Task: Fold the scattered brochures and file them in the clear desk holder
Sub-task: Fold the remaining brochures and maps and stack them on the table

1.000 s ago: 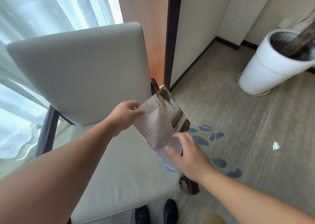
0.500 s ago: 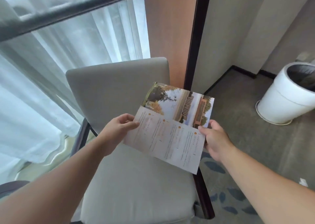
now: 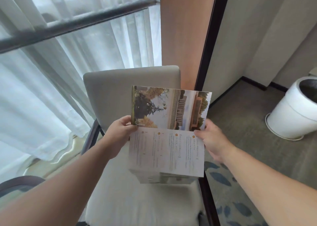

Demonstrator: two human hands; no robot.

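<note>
The brochure [image 3: 167, 140] hangs open above the chair [image 3: 109, 95] seat: a folded flap nearest, then white text, then a photo of trees and buildings. The left hand [image 3: 120, 133] pinches its left edge, the right hand [image 3: 213, 140] its right, thumbs on top. It sits squarer than half a second ago. Fingers behind it are hidden, the print unreadable, the far-right bin [image 3: 291, 115] cut off.

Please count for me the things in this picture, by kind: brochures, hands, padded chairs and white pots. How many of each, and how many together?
Brochure: 1
Hands: 2, the left hand and the right hand, both holding the brochure
Padded chair: 1
White pot: 1
Total: 5
</note>
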